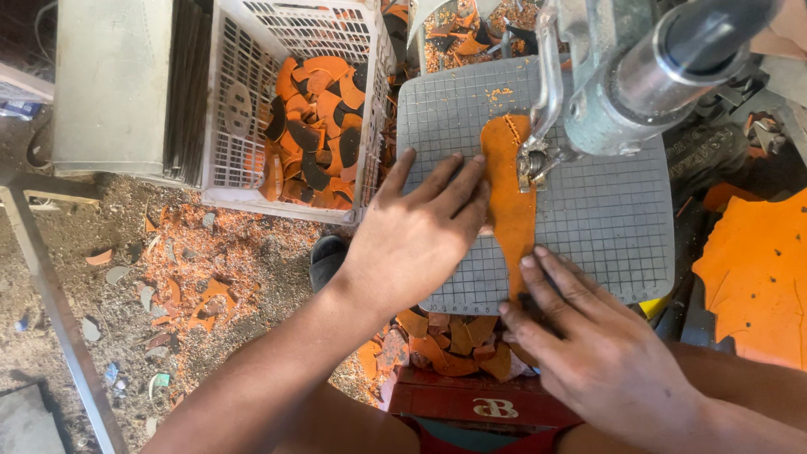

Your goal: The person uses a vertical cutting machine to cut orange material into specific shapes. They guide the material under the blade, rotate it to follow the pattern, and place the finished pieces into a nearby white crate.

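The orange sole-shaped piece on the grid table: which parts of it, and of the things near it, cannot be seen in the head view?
- Orange piece: near end hidden under the right hand; left edge partly under the left hand fingers.
- Cutting point: hidden behind the machine head.
- Orange sheet: cut off by the right edge.
- White basket: top cut off by the frame.

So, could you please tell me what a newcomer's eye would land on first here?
The long orange sole-shaped piece lies on the grey gridded machine table in the middle, under the metal cutting head. The left hand and right hand press flat on it. Behind, to the left, a white plastic crate holds orange and black offcuts.
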